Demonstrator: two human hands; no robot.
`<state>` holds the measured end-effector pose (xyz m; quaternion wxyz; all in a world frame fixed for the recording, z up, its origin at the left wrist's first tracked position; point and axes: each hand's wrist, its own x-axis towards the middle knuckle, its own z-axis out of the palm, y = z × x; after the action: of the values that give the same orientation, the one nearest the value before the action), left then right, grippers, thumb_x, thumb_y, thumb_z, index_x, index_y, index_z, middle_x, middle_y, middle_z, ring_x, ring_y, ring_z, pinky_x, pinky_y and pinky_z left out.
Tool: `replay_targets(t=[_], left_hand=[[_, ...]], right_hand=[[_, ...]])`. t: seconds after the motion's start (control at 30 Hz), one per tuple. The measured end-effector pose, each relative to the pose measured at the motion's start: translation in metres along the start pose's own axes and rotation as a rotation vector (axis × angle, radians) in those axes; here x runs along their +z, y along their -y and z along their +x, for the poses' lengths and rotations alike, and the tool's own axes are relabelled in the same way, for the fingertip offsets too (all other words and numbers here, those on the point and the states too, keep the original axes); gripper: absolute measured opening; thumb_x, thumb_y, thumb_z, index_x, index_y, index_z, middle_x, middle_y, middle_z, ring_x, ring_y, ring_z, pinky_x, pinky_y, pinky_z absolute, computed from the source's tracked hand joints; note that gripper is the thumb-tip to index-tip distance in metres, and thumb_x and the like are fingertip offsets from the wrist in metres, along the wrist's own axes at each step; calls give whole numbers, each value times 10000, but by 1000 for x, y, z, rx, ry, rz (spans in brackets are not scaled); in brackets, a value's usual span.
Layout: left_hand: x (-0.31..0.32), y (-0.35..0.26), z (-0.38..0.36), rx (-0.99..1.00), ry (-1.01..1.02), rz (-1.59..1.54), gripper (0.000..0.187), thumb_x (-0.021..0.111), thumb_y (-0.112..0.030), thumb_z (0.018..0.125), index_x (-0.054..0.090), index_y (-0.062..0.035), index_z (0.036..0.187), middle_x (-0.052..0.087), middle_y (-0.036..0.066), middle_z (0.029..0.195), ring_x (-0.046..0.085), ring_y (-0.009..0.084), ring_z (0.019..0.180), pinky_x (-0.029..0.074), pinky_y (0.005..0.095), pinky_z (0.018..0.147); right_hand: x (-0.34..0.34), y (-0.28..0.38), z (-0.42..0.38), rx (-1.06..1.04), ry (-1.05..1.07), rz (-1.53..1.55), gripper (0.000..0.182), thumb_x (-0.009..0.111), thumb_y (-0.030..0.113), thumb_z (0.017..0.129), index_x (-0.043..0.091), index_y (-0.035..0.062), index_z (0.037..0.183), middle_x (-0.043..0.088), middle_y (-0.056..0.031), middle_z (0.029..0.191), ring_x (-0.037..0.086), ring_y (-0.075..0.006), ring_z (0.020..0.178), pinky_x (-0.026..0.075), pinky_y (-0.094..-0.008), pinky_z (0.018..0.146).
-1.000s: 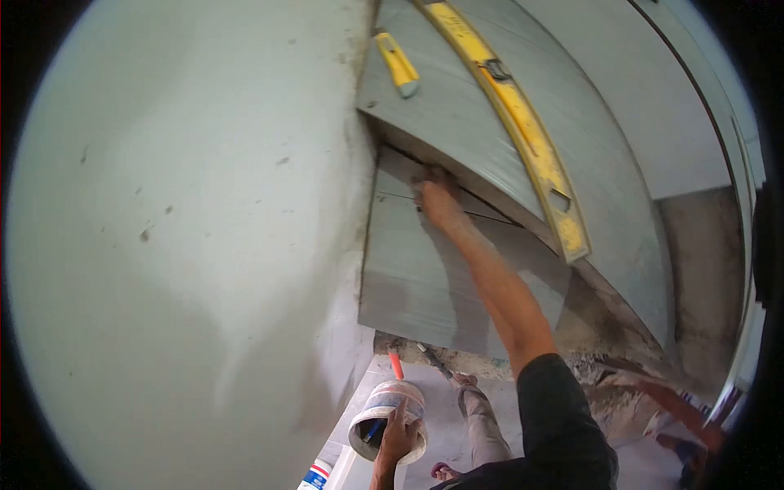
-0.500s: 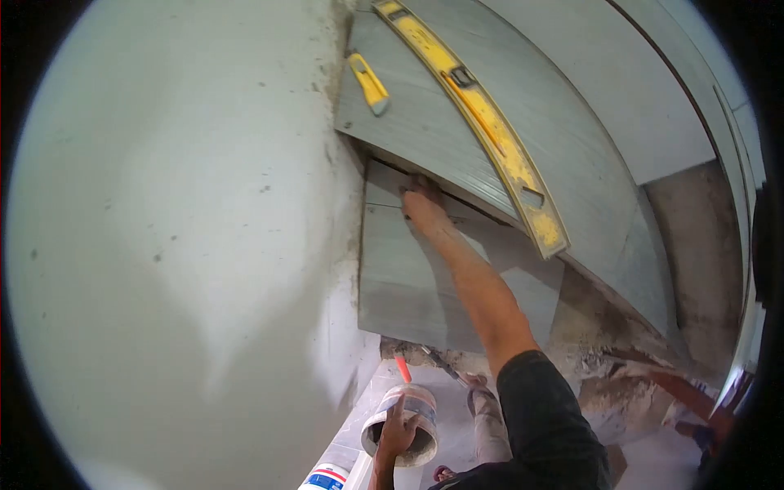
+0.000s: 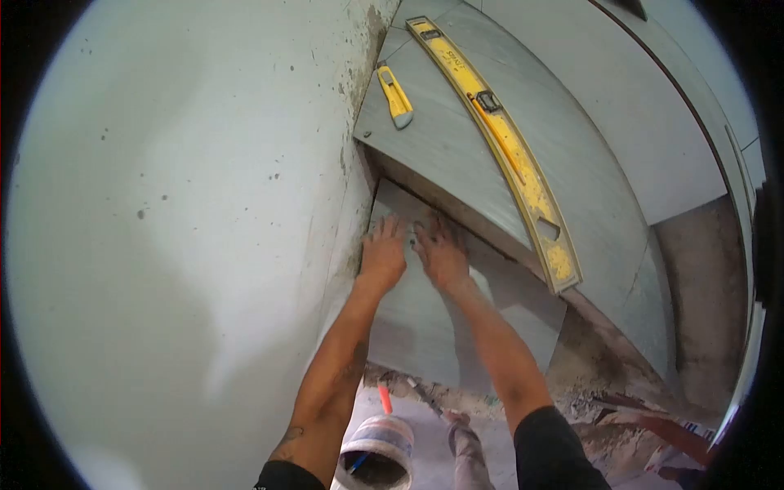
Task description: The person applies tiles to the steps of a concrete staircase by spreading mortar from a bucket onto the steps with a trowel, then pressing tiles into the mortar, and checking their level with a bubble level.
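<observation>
My left hand (image 3: 384,256) lies palm down with fingers spread on a grey tile (image 3: 416,331) that covers the lower step, close to the white wall. Beside it, my right hand (image 3: 442,255) is also flat on this tile, its fingertips toward the back edge below the upper step. Neither hand holds anything. On the upper grey tiles (image 3: 490,53), a yellow spirit level (image 3: 535,192) lies diagonally, with a yellow pencil (image 3: 500,140) on it. A yellow utility knife (image 3: 395,98) rests to the left of the level.
The white wall (image 3: 180,204) borders the steps on the left. Below stands a dirty bucket (image 3: 384,433) near an orange-handled tool (image 3: 385,398) and a dark-handled tool (image 3: 426,397). Rough bare mortar (image 3: 592,343) shows right of the lower tile.
My left hand has left the bucket and come up onto the tile. My right hand has shifted slightly down and right from the back edge. The view has moved a little.
</observation>
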<state>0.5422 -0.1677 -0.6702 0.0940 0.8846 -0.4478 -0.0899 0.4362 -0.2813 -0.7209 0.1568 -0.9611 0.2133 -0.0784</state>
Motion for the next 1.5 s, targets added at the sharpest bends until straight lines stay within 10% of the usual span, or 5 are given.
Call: replay_targets(t=[0.43, 0.77, 1.03, 1.23, 1.5], left_hand=[[7, -17, 2, -153, 156, 72, 695, 585, -152, 864, 304, -198, 1498, 329, 173, 1523, 300, 428, 1388, 321, 598, 1051], [50, -90, -318, 55, -13, 23, 653, 531, -22, 807, 392, -79, 1442, 490, 183, 1385, 544, 371, 1178, 459, 488, 913], [73, -124, -569, -290, 1008, -291, 367, 614, -296, 859, 657, -98, 1165, 651, 244, 1103, 624, 390, 1054, 493, 484, 905], [112, -139, -646, -244, 799, -659, 354, 586, -377, 903, 663, -88, 1093, 676, 226, 968, 651, 419, 895, 517, 506, 773], [175, -167, -727, -588, 428, -763, 296, 590, -193, 902, 635, -46, 1154, 689, 190, 959, 668, 349, 932, 516, 427, 807]], right_hand=[[-25, 3, -6, -13, 148, 74, 525, 517, 323, 951, 430, 183, 1449, 334, -184, 1522, 298, -348, 1415, 259, -558, 1124], [-88, 31, -298, 417, 309, 600, 294, 543, 236, 911, 654, 42, 1101, 664, -239, 945, 656, -380, 859, 506, -448, 744], [-111, 36, -622, 393, 742, 256, 360, 595, 384, 896, 656, 30, 868, 648, -229, 753, 641, -428, 776, 495, -518, 698], [-21, 10, -657, 717, 867, 232, 294, 648, 321, 877, 658, 67, 1023, 584, -255, 1206, 525, -428, 1171, 462, -575, 883], [141, -44, -513, 302, 174, -216, 494, 604, 254, 930, 451, 55, 1355, 405, -150, 1425, 335, -345, 1369, 290, -655, 1014]])
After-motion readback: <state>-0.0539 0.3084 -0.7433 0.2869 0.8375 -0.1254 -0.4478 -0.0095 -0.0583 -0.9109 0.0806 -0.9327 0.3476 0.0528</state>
